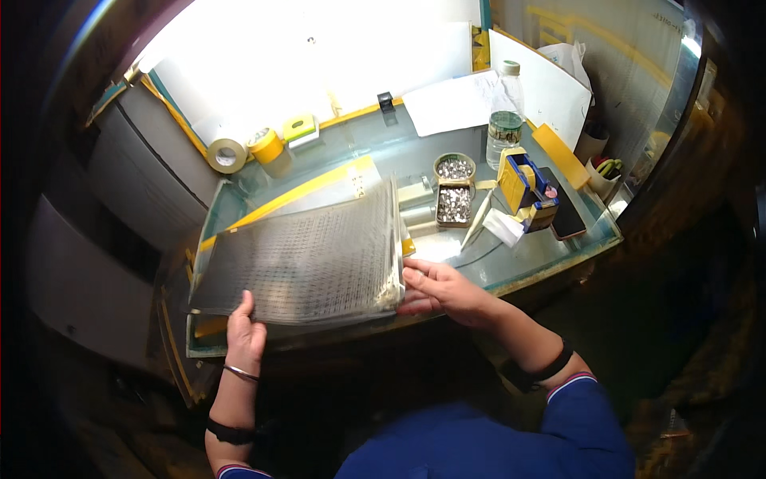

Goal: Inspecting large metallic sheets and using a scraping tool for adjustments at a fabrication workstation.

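A thin stack of dark, see-through sheets (307,251) printed with rows of small marks lies tilted at the front left of a glass-topped table. At its near left edge, my left hand (246,335) grips it with the thumb on top and the fingers hidden beneath. My right hand (443,291) holds the right edge near the front corner, its fingers partly behind the sheets. Under the stack, a white sheet with a yellow strip (299,191) sticks out at the back.
Right of the stack stand a round tin (455,167) and a square tin (454,205) of small metallic pieces, a white pen (477,217), a blue tape dispenser (531,190), a phone (565,211) and a water bottle (505,120). Tape rolls (227,155) sit at the back left, before a bright panel (311,64).
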Motion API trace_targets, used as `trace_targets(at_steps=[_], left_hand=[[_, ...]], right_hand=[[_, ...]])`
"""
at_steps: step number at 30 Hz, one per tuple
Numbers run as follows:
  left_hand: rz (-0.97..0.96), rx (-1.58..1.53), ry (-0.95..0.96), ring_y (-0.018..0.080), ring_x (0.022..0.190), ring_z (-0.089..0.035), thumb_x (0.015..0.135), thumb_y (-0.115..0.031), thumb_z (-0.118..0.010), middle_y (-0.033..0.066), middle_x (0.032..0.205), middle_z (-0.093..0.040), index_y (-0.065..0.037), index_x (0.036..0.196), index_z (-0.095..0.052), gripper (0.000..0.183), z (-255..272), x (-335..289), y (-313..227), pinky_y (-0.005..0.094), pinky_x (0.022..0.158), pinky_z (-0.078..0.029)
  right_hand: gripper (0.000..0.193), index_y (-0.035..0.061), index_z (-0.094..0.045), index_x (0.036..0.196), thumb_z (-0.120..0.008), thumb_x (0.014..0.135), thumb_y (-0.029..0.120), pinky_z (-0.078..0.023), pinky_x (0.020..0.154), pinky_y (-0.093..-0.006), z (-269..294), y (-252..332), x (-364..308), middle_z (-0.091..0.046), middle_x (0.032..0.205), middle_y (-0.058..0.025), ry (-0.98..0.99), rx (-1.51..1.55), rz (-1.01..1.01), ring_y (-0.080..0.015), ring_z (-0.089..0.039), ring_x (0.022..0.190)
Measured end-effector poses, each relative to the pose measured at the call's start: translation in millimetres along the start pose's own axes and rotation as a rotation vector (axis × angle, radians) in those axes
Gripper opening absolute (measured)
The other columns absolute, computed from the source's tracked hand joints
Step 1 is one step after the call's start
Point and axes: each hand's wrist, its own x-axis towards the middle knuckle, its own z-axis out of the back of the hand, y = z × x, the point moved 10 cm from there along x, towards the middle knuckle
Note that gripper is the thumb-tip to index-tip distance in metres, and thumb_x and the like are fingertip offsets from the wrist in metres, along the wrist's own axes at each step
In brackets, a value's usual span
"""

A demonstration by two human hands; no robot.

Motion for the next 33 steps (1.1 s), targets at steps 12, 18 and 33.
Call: trace_targets(at_steps=[12,18,33], left_hand=[[0.429,0.805,0.333,0.0197,0.067,-0.073,0.102,-0.028,-0.058,0.0178,0.083,-0.073,0.002,0.087,-0.066,0.035,-63,-102,34,0.0267,0.057,-0.059],[-0.652,1.257,0.571,0.021,0.078,-0.071,0.087,-0.013,-0.076,0.0116,0.091,-0.073,0.001,0.102,-0.07,0.021,-177,-121,22,0.0308,0.073,-0.057],[-0.86,1.159,0.559,0.0313,0.112,-0.068,0.088,-0.004,-0.071,0.018,0.113,-0.072,0.001,0.114,-0.069,0.027,-227,-118,71,0.0471,0.107,-0.046]], right_hand=[[0.066,-0.0032,-0.029,0.152,-0.063,0.096,0.006,-0.039,0.059,-0.0189,32,13,4,-0.052,0.083,0.0048,-0.258,-0.167,0.104,-0.0022,-0.047,0.069],[0.065,-0.0037,-0.027,0.153,-0.061,0.098,0.007,-0.047,0.069,-0.0202,35,21,6,-0.061,0.095,0.0004,-0.274,-0.159,0.095,-0.0038,-0.056,0.081],[0.064,-0.0022,-0.015,0.157,-0.047,0.102,0.0,-0.042,0.07,-0.019,41,9,6,-0.06,0.123,-0.0069,-0.192,-0.158,0.147,-0.0033,-0.051,0.087]])
